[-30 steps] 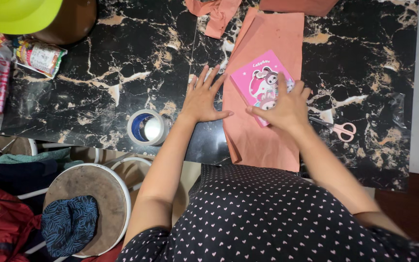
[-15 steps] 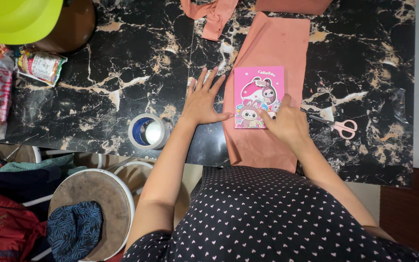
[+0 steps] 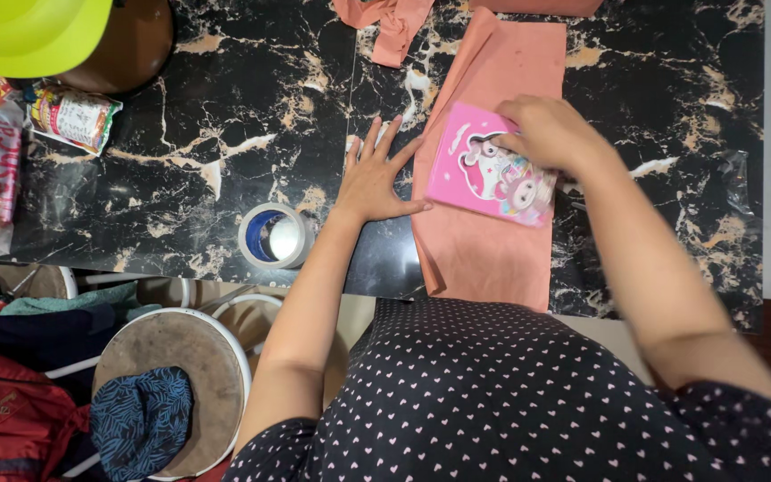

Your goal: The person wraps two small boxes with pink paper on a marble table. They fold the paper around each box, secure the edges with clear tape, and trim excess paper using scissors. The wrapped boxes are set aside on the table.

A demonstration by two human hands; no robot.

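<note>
Right hand [image 3: 551, 134] up over the salmon-pink wrapping paper [image 3: 493, 250], fingers clamped on the far edge of a pink cartoon-covered notebook [image 3: 484, 170]; notebook tilted, its left corner near or on the sheet, the gripped side seemingly lifted, though contact hard to judge from above

Left hand [image 3: 370, 178] flat on the black marble tabletop [image 3: 225, 107], fingers spread apart and holding nothing, thumb tip touching the left edge of the paper as if pinning it

Roll of tape [image 3: 272, 236] just beside the left wrist near the tabletop's front edge; crumpled scrap of the same pink paper [image 3: 385, 31] at the far side; snack packets [image 3: 69, 112] and a lime-green bowl [image 3: 33, 31] well apart on the left; round stool [image 3: 171, 375] with a blue patterned cloth [image 3: 140, 415] below the tabletop edge

Notebook judged light, thin and fairly stiff, with a glossy cover likely to slide on the sheet; best taken by an edge or corner, thumb under and fingers on top, or pressed flat from above. Paper judged thin, soft and easily creased or torn, so better held down with a flat palm than pinched
</note>
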